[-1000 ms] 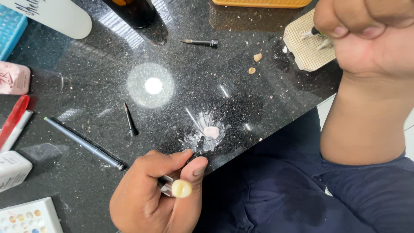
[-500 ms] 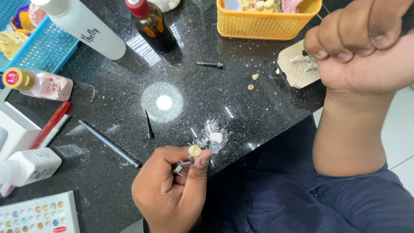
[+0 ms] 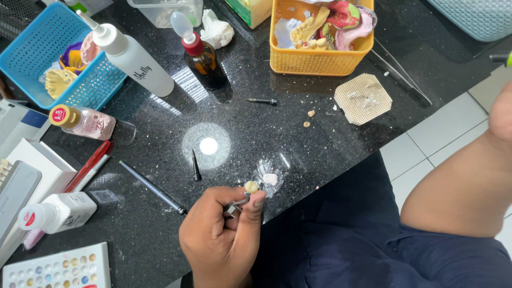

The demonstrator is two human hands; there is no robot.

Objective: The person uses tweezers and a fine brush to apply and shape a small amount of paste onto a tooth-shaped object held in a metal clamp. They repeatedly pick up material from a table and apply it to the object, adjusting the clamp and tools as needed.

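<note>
My left hand (image 3: 221,237) is at the near edge of the black speckled counter (image 3: 298,144). Its thumb and fingers are shut on a small metal holder with a cream tooth crown (image 3: 250,186) on its tip. Just right of the crown lies a crumpled clear wrapper with a small white piece (image 3: 270,178) on it. Of my right arm only the forearm (image 3: 464,186) shows, raised at the right edge, and the hand itself is out of frame. A dark tool tip with green (image 3: 502,57) pokes in at the right edge.
A yellow basket (image 3: 320,61) of dental casts and a beige honeycomb pad (image 3: 362,98) sit at the back right. On the left are a blue basket (image 3: 32,64), a white pump bottle (image 3: 133,58), a brown dropper bottle (image 3: 205,64), a pink bottle (image 3: 88,122), pens (image 3: 88,166) and a colour palette (image 3: 53,269).
The view has tilted up, so more of the back of the counter shows. My right fist has lifted away out of the frame to the right. My left hand still holds the crown.
</note>
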